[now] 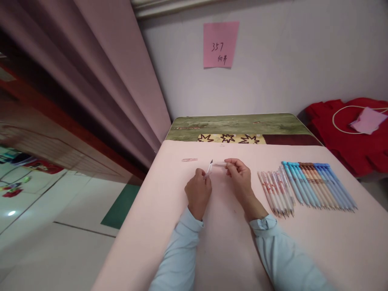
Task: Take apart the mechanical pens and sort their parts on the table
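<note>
My left hand is closed around a slim white pen part, whose dark tip points up and away from me. Between the thumb and fingers of my right hand is a thin whitish pen tube, lying nearly level. Its left end comes close to the dark tip; I cannot tell if they touch. Beyond my left hand lies a small clear pinkish piece, perhaps a pen cap. To the right of my right hand, several white pens with red patterns lie side by side.
Farther right is a row of light blue pens, brown pens and darker blue pens. A pale pink cover spreads over the table. Behind stands a wall with a pink note; a red cloth is at right.
</note>
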Action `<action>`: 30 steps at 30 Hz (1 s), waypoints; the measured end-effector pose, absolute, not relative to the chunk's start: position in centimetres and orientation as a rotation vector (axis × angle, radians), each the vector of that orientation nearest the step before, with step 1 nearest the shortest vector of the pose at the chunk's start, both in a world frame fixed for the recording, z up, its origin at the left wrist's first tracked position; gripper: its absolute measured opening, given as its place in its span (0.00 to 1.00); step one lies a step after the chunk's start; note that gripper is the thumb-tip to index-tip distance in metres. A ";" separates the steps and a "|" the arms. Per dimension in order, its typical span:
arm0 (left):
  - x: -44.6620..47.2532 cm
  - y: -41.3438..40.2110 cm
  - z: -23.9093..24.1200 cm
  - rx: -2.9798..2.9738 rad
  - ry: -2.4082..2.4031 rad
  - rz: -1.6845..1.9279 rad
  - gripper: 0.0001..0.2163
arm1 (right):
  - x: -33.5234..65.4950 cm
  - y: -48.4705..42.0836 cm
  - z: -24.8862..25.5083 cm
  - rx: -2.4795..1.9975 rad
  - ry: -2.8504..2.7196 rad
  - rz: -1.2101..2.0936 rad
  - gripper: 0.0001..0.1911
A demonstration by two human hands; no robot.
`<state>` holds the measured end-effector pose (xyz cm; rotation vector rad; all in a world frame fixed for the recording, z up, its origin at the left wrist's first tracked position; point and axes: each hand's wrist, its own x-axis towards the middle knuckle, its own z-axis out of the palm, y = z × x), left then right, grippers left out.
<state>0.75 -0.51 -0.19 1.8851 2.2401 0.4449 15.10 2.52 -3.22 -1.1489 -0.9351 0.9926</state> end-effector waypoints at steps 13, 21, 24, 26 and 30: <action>1.1 -0.7 0.1 1.945 2.160 0.305 0.08 | 15.2 2.6 -3.1 -1.173 -0.940 0.950 0.14; 1.1 -0.7 -0.1 1.817 2.247 0.308 0.07 | 15.1 2.6 -3.3 -1.153 -0.949 0.967 0.16; 0.4 -0.4 -0.2 1.802 2.274 0.446 0.08 | 15.2 2.6 -3.2 -1.143 -0.936 0.956 0.17; -0.2 -0.3 -0.4 1.876 2.230 0.528 0.08 | 15.3 2.7 -3.0 -1.138 -0.918 0.928 0.16; -1.3 -0.1 -0.8 2.134 2.074 0.594 0.09 | 15.5 2.9 -2.7 -1.106 -0.797 0.859 0.16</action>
